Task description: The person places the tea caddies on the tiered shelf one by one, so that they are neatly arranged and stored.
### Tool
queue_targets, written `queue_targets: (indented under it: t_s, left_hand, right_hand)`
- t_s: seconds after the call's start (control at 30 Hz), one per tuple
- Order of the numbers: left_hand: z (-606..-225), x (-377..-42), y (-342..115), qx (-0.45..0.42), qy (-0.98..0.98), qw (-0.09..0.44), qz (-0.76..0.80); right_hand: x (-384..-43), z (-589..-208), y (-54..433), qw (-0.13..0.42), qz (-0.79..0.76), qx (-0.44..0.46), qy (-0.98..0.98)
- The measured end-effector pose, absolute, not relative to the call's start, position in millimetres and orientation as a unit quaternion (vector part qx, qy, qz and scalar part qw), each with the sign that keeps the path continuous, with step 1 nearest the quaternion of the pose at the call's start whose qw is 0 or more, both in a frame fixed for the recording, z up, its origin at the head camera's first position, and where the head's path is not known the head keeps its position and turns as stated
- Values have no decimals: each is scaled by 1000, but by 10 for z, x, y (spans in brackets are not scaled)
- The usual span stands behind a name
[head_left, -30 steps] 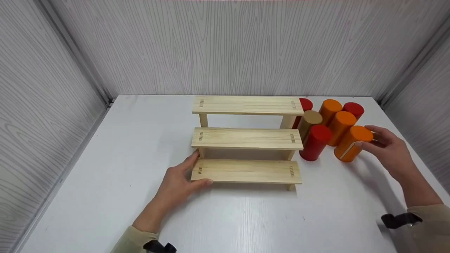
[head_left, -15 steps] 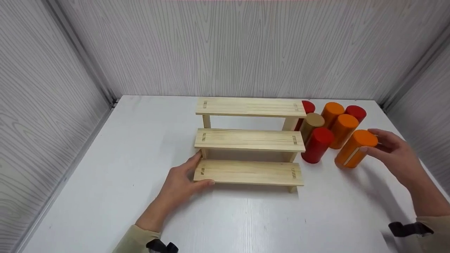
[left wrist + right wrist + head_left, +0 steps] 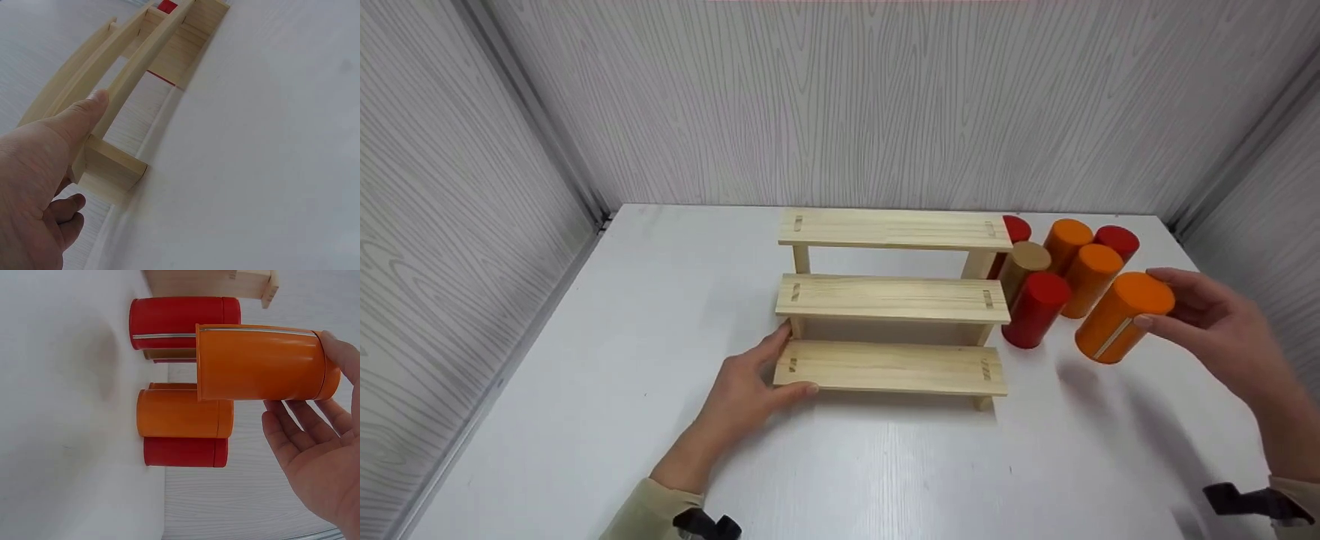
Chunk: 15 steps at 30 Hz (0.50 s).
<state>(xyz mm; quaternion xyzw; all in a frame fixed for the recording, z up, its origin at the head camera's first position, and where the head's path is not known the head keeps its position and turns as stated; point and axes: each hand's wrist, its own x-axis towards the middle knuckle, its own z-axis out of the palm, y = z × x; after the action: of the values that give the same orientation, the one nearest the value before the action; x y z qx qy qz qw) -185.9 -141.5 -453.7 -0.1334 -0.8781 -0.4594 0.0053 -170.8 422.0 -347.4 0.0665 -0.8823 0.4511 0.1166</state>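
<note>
A three-tier wooden shelf (image 3: 892, 298) stands mid-table. My left hand (image 3: 739, 390) grips the left end of its lowest board, thumb along the front edge; in the left wrist view the thumb (image 3: 84, 115) lies on the board's edge. My right hand (image 3: 1222, 330) holds an orange canister (image 3: 1123, 319) near its lid, thumb on one side and fingers behind. The canister is raised off the table, its shadow apart from its base, and it tilts slightly. In the right wrist view this orange canister (image 3: 259, 363) hangs in front of the other canisters.
Beside the shelf's right end stand a red canister (image 3: 1037, 309), a gold canister (image 3: 1027, 259), two more orange ones (image 3: 1091, 279) and two red ones at the back. White wood-grain panels (image 3: 840, 105) wall the table (image 3: 885, 472) at the back and sides.
My right hand has lifted the orange canister from the table and drawn it toward me and to the right, away from the group. My left hand stays on the shelf.
</note>
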Motion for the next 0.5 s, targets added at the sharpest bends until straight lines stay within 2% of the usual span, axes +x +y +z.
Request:
queue_targets:
  t_s: [0.5]
  left_hand:
    - [-4537, -1864, -1412, -130, -881, 5, -454]
  right_hand:
    - [-1552, -3113, 3743, 121, 446, 165, -871]
